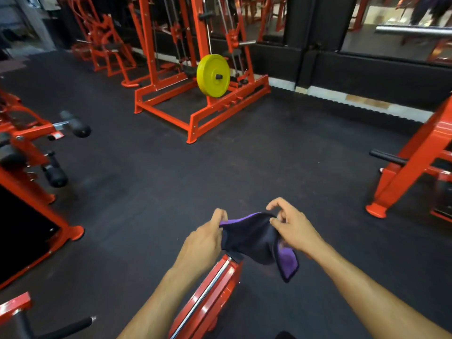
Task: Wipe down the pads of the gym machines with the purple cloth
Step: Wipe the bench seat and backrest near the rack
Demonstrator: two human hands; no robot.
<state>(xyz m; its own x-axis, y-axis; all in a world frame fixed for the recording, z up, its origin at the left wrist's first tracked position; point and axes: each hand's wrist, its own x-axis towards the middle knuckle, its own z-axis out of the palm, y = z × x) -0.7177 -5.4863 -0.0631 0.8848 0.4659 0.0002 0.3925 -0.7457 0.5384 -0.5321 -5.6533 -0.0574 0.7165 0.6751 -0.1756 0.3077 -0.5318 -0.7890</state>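
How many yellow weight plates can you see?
1. The yellow weight plate hangs on the red machine straight ahead, across the black floor. More could be hidden behind the other machines.

Gym, weight-training floor. Dark rubber floor mats (171, 182) cover whole room, scalloped mat edge meets pale tiled strip near far wall. Orange-red steel machine frames on every side: large plate-loaded machine (195, 106) ahead carrying yellow weight plate (213, 75) on its peg, cables and guide rods rising behind it. Black foam roller pads (55, 174) on machine at left. Black handle bar (387, 157) jutting from frame at right. Mirror panels (391, 28) along black back wall reflect more orange equipment.
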